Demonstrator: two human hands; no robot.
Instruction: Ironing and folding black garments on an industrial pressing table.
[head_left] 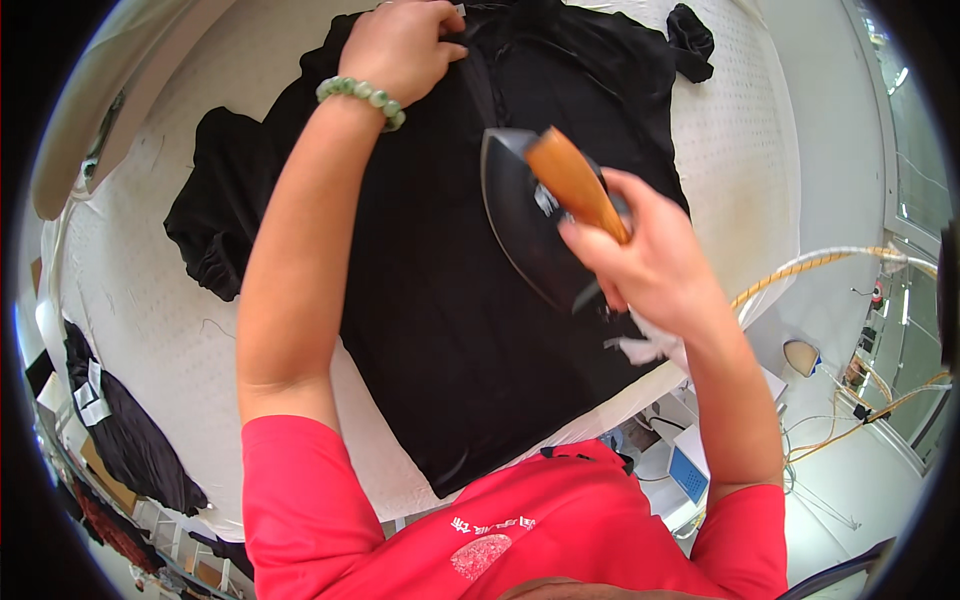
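Black, softly sheened cloth makes up the garment (pixel 430 320), which is laid over the pale, dotted cover of a table (pixel 745 170), seemingly spread so that its broad body is kept flat, while its sleeves (pixel 215 200) are left bunched at the left and the far right. By the right hand (pixel 655 250) the smooth wooden handle (pixel 580 185) of an iron (pixel 525 225) is gripped near its end, probably so that the palm is kept clear of the dark, pointed body; the iron is held over the middle of the garment, but whether the cloth is pressed by it cannot be told. The left hand (pixel 405 45) is set at the garment's far part, fingers bent and thumb apart, perhaps so that the cloth is steadied; whether a fold is pinched cannot be told. Its wrist is ringed by a bracelet (pixel 365 95) of round green-and-white beads. Crumpled white material (pixel 650 345) is seen beside the right wrist, and farther right a yellow-and-white hose (pixel 820 262) is bent into an arc
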